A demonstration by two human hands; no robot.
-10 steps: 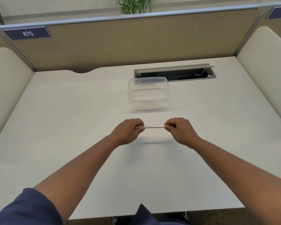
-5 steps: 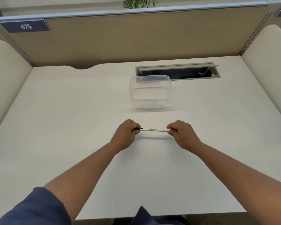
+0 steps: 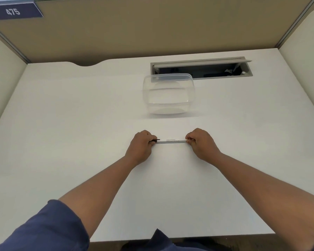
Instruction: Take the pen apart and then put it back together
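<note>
Slim white plastic pen (image 3: 172, 141) with small dark print on its barrel is held level between both hands, just above the white desk top (image 3: 80, 124). Left hand (image 3: 140, 147) is curled closed, fingertips pinching the pen's left end, where a short black piece (image 3: 155, 140) shows. Right hand (image 3: 201, 144) is also closed, pinching the right end. Clear, lidless, rounded-square plastic tub (image 3: 169, 94) stands beyond the hands, well apart from them. Grey cable hatch (image 3: 201, 68) lies open behind the tub.
</note>
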